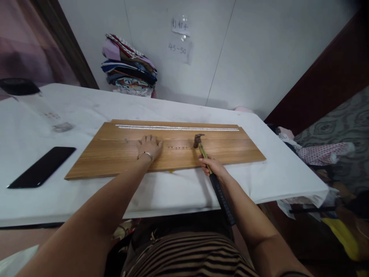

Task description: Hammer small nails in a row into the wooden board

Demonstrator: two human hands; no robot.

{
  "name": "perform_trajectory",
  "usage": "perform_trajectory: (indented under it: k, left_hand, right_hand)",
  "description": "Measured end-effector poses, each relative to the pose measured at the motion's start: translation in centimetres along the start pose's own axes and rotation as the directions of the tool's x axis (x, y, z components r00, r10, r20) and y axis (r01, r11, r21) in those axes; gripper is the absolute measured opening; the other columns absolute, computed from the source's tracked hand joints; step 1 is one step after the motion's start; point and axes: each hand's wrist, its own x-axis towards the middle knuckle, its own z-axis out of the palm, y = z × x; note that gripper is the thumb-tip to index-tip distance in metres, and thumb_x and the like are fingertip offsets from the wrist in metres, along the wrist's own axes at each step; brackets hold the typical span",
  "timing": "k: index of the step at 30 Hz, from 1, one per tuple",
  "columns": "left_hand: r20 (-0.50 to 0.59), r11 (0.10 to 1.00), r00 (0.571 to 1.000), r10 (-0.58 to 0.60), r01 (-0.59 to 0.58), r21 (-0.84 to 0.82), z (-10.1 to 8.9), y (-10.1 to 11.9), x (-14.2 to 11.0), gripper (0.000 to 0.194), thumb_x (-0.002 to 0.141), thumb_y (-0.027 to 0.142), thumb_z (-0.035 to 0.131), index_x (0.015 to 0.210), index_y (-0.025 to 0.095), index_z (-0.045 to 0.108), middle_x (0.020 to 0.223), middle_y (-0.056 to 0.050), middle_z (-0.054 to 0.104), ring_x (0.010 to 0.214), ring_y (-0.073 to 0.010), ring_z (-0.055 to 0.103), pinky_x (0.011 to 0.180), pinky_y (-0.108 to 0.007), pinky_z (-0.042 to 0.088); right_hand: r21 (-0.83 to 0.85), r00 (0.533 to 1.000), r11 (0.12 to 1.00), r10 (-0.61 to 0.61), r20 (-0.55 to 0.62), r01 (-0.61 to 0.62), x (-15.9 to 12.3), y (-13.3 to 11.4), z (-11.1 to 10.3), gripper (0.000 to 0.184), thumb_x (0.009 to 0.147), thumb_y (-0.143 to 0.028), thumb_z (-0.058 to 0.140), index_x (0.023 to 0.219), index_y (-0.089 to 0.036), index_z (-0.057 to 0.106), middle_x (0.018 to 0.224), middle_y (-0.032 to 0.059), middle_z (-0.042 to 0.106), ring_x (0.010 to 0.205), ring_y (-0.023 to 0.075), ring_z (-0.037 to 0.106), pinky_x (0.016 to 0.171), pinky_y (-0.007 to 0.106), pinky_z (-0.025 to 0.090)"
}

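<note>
Striped shirt (190, 254), left hand (150, 147) splayed, right hand (213, 167) gripping hammer (218, 191); note (180, 52) reads "45-50".

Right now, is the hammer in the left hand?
No, the right hand grips the hammer, while the left hand rests on the board.

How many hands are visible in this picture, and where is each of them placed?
2. The left hand lies palm down on the wooden board; the right hand grips the hammer by its handle. No other hand shows.

Folded clothes (129, 69) near black phone (42, 167)
</note>
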Motion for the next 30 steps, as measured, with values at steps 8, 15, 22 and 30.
perform_trajectory:
  k: [8,15,22,30]
  left_hand:
    - [0.006,1.000,1.000,-0.011,0.011,-0.005,-0.2,0.1,-0.1,0.055,0.095,0.043,0.031,0.134,0.017,0.060,0.153,-0.018,0.051,0.143,-0.0346,0.040,0.115,-0.057,0.030]
    - [0.010,1.000,1.000,-0.006,0.006,0.002,-0.3,0.1,-0.1,0.056,0.095,0.044,0.030,0.133,0.016,0.060,0.154,-0.019,0.050,0.143,-0.0351,0.039,0.114,-0.057,0.031]
    - [0.003,1.000,1.000,0.001,-0.001,-0.004,0.0,-0.1,0.0,0.057,0.096,0.044,0.030,0.136,0.017,0.060,0.154,-0.018,0.050,0.143,-0.0356,0.039,0.114,-0.057,0.031]
    - [0.012,1.000,1.000,-0.006,0.006,0.000,-0.2,0.1,-0.1,0.056,0.095,0.044,0.031,0.135,0.016,0.060,0.152,-0.018,0.051,0.142,-0.0355,0.040,0.114,-0.057,0.032]
  right_hand:
    - [-0.009,0.998,1.000,0.002,0.058,-0.001,0.3,-0.1,1.0,0.043,0.062,-0.039,0.074,0.094,-0.022,0.051,0.051,-0.0139,0.043,0.034,0.0065,0.036,0.031,0.020,0.028]
    - [-0.005,1.000,1.000,0.003,0.031,-0.003,0.2,-0.3,1.1,0.044,0.061,-0.040,0.075,0.094,-0.022,0.052,0.051,-0.0139,0.043,0.034,0.0056,0.035,0.031,0.019,0.027]
    - [-0.002,0.998,1.000,0.017,0.055,-0.017,0.4,-0.1,1.0,0.045,0.060,-0.039,0.074,0.095,-0.021,0.052,0.051,-0.0140,0.043,0.033,0.0058,0.035,0.030,0.020,0.026]
    - [-0.007,1.000,1.000,0.007,-0.001,-0.007,0.0,0.2,0.0,0.044,0.061,-0.040,0.073,0.094,-0.022,0.050,0.051,-0.0141,0.043,0.034,0.0062,0.035,0.031,0.019,0.026]
